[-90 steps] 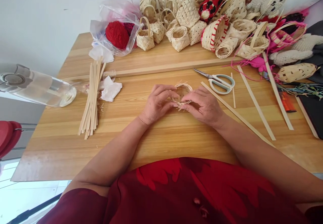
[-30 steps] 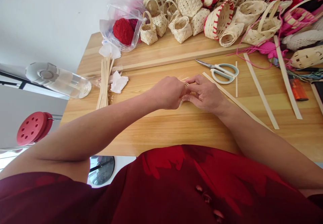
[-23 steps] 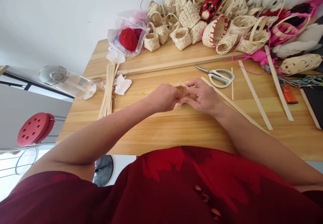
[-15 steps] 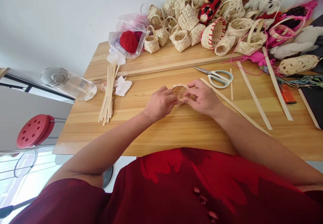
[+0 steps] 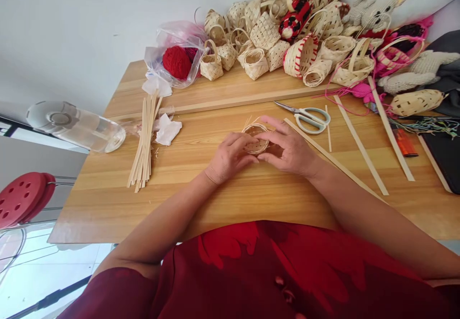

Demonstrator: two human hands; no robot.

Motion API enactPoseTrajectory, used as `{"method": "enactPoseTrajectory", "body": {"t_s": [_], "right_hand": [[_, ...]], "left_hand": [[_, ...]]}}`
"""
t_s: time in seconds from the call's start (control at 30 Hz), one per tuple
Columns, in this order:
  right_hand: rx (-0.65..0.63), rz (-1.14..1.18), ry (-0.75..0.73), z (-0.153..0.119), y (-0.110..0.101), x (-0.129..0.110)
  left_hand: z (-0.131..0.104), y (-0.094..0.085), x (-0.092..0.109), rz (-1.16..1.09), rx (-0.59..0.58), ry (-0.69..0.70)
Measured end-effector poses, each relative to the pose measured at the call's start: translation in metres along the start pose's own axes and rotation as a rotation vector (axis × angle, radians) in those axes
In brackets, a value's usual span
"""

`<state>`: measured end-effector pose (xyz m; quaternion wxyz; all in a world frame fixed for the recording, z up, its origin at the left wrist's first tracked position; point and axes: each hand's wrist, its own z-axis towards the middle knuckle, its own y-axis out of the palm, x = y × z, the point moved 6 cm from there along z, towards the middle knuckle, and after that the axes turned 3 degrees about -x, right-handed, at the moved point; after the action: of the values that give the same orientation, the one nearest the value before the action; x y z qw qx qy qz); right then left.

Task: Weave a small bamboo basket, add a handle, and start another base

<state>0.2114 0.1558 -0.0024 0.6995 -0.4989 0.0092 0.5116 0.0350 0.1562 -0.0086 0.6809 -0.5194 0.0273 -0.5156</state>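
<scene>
A small round woven basket (image 5: pixel 257 130) of pale splints sits between my two hands, its opening facing up toward me. On its left side my left hand (image 5: pixel 235 153) grips the rim, fingers bent over the edge and thumb low. My right hand (image 5: pixel 285 145) holds the opposite side, the fingers curved around the rim and the index finger raised. A few thin splint ends stick up at the basket's far edge. My fingers hide parts of its wall. Scissors (image 5: pixel 305 118) with pale handles lie beyond my right hand, beside a short thin strip (image 5: pixel 328 128).
Long flat strips (image 5: pixel 361 145) lie on the wooden table (image 5: pixel 201 199) to the right. A bundle of strips (image 5: pixel 143 142), white scraps (image 5: pixel 168 130) and a clear bottle (image 5: pixel 82 125) are at left. Several finished baskets (image 5: pixel 265 30) and red yarn (image 5: pixel 177 62) fill the back.
My fingers have shifted on the basket: the right ones have spread and lifted, the left ones loosened along the rim. More of the basket's opening shows. The camera view has moved slightly.
</scene>
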Motion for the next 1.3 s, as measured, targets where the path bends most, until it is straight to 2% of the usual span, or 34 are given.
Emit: {"method": "enactPoseTrajectory", "body": {"t_s": [0.17, 0.3, 0.53, 0.67, 0.77, 1.03, 1.3], "right_hand": [[-0.025, 0.085, 0.011, 0.000, 0.005, 0.006], [-0.030, 0.070, -0.005, 0.001, 0.003, 0.002], [0.010, 0.034, -0.021, 0.004, 0.007, -0.006], [0.034, -0.002, 0.043, 0.007, 0.014, -0.009], [0.029, 0.006, 0.093, 0.008, 0.015, -0.006], [0.014, 0.107, 0.009, 0.003, 0.013, -0.001], [0.072, 0.071, 0.007, 0.002, 0.011, -0.002]], "left_hand": [[0.005, -0.013, -0.009, 0.084, -0.051, 0.052], [0.011, -0.011, -0.018, 0.063, -0.129, 0.073], [0.009, -0.006, -0.016, 0.050, -0.089, 0.018], [0.010, -0.002, -0.013, 0.151, -0.063, -0.038], [0.010, 0.000, -0.018, 0.174, -0.039, -0.094], [0.005, -0.011, -0.024, -0.027, -0.018, 0.069], [0.008, -0.011, -0.024, -0.003, -0.060, -0.023]]}}
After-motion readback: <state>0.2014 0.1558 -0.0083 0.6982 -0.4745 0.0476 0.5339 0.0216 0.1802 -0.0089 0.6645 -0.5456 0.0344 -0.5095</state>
